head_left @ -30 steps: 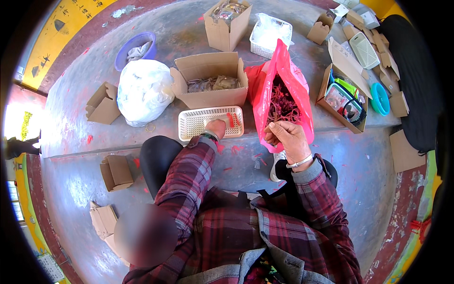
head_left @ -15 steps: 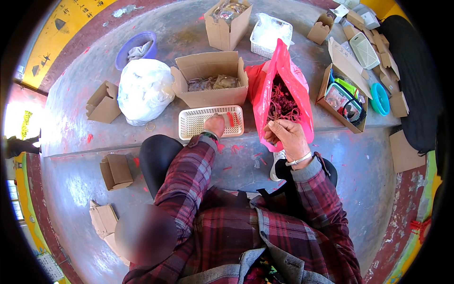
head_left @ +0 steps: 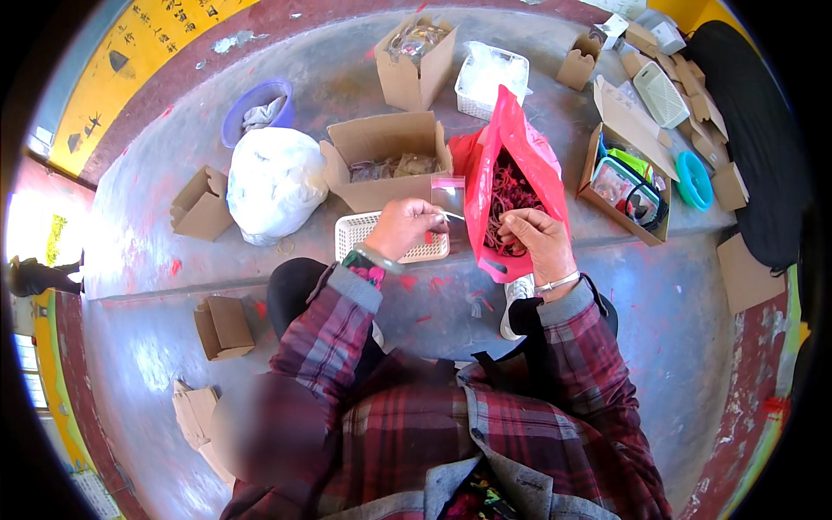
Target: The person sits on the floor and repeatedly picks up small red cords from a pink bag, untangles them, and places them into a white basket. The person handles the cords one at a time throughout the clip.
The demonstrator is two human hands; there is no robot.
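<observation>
My left hand (head_left: 400, 229) is raised over the near side of a cream perforated basket (head_left: 352, 234). Its fingers pinch a small clear plastic bag (head_left: 448, 192) with a pinkish-red strip along the top. A pale edge sticks out from the fingertips toward the right. At the near edge of a bright red plastic bag (head_left: 518, 115) is my right hand (head_left: 544, 247), thumb and fingers pressed together. Dark red cords (head_left: 511, 192) fill the open bag just beyond it. Whatever the right fingertips hold is too small to make out.
Beyond the basket stands a cardboard box (head_left: 390, 189) of clear packets. A stuffed white bag (head_left: 276, 186) and small open box (head_left: 201, 204) are left of it. To the right sits a carton (head_left: 633, 227) of odds and ends beside a turquoise basin (head_left: 693, 180). A floor step crosses beneath.
My left hand has come up out of the basket and moved slightly right, now with the small clear bag. My right hand has shifted a little right and down, its fingers still pinched.
</observation>
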